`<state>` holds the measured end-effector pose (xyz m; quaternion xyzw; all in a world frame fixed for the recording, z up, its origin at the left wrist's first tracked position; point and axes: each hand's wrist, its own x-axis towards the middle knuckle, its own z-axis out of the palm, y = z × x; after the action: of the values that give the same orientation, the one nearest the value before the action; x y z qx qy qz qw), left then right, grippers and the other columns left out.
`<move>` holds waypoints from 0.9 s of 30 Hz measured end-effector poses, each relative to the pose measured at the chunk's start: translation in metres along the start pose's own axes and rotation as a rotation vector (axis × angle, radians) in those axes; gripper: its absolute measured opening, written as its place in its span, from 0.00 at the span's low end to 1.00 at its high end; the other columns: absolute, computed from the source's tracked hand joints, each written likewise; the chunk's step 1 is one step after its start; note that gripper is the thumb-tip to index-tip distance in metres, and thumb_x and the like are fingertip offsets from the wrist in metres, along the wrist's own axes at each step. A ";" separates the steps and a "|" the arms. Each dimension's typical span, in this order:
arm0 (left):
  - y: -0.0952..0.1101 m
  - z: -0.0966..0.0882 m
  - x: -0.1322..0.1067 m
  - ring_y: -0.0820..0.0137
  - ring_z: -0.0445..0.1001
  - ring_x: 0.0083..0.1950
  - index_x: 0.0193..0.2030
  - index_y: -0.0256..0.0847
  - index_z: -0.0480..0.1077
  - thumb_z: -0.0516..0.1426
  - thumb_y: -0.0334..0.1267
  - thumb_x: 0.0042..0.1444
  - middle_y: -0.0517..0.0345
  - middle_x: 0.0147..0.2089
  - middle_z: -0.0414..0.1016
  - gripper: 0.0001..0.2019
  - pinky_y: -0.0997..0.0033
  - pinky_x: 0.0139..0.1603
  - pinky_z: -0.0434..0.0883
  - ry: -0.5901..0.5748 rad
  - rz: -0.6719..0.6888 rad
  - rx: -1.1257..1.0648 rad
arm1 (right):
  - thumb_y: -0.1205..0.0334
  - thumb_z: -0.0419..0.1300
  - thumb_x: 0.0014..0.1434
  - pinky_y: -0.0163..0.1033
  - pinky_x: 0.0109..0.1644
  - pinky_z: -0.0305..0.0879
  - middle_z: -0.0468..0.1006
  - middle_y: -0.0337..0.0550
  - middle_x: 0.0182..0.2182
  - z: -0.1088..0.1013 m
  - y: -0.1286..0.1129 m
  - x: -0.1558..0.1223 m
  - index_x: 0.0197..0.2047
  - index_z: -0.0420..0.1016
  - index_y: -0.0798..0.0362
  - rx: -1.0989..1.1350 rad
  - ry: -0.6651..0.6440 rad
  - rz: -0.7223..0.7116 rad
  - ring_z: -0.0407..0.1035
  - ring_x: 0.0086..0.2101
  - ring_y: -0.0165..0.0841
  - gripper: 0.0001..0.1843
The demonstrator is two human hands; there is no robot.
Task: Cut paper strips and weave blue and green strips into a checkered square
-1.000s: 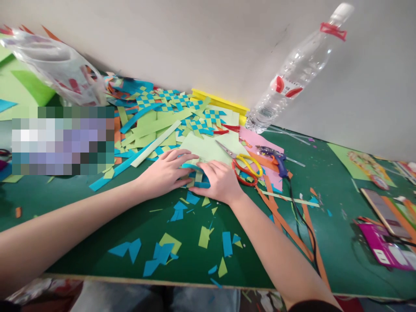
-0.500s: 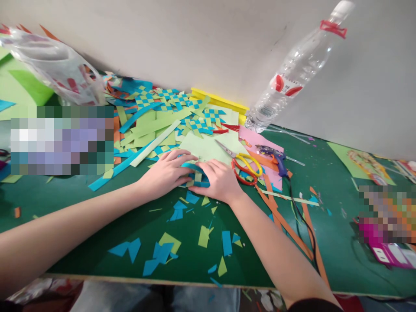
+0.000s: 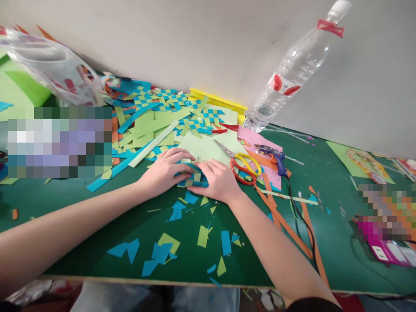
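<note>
Between my two hands lies a small weave of blue and green paper strips (image 3: 196, 177) on the table, with one blue strip curving up over it. My left hand (image 3: 167, 170) has its fingers around the left side of the weave, thumb and fingertips pressed to it. From the right, my right hand (image 3: 217, 180) pinches the blue strip and the weave's edge; part of the piece is hidden under its fingers. Just behind is a pale green paper sheet (image 3: 199, 146). Scissors with red and yellow handles (image 3: 246, 166) lie to the right of my right hand.
Finished blue-green weaves (image 3: 165, 99) and loose strips pile up at the back. A tilted plastic bottle (image 3: 289, 73) stands by the wall. A glue gun (image 3: 276, 160) with a black cord rests on pink paper. Paper scraps (image 3: 162, 251) lie near the front edge.
The blue strip between my hands sits slightly flatter than before. Both hands stay at the weave with barely any movement; the whole view has shifted slightly left.
</note>
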<state>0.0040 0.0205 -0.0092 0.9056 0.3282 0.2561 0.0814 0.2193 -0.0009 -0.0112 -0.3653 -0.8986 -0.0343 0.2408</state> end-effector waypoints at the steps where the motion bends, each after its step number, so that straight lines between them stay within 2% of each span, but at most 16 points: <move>1: -0.001 0.001 0.000 0.60 0.65 0.60 0.36 0.44 0.77 0.56 0.40 0.62 0.53 0.55 0.72 0.08 0.54 0.59 0.64 0.007 -0.004 -0.012 | 0.36 0.54 0.58 0.46 0.47 0.69 0.80 0.54 0.40 0.000 0.000 0.000 0.52 0.71 0.63 -0.001 -0.001 0.002 0.72 0.42 0.43 0.37; 13: 0.000 0.004 0.005 0.60 0.67 0.56 0.34 0.42 0.76 0.57 0.40 0.61 0.52 0.51 0.74 0.09 0.54 0.56 0.66 0.040 -0.045 -0.073 | 0.35 0.53 0.58 0.46 0.46 0.69 0.79 0.53 0.39 0.000 -0.001 0.000 0.51 0.71 0.62 -0.003 -0.011 0.016 0.72 0.42 0.42 0.36; 20: -0.001 0.006 0.004 0.59 0.66 0.57 0.38 0.42 0.76 0.57 0.40 0.61 0.51 0.52 0.73 0.08 0.54 0.57 0.65 0.004 -0.054 -0.041 | 0.36 0.54 0.58 0.47 0.46 0.69 0.79 0.54 0.40 0.001 0.000 0.000 0.52 0.70 0.61 0.012 -0.013 0.023 0.72 0.42 0.42 0.35; 27: 0.002 -0.001 0.000 0.58 0.67 0.58 0.36 0.45 0.77 0.55 0.41 0.62 0.53 0.52 0.74 0.10 0.53 0.56 0.64 0.012 0.032 0.035 | 0.38 0.55 0.58 0.47 0.48 0.69 0.79 0.54 0.41 0.001 -0.001 0.000 0.53 0.70 0.61 0.028 -0.011 0.024 0.72 0.44 0.43 0.34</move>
<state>0.0049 0.0191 -0.0075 0.9104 0.3185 0.2571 0.0595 0.2185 -0.0014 -0.0120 -0.3729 -0.8959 -0.0170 0.2411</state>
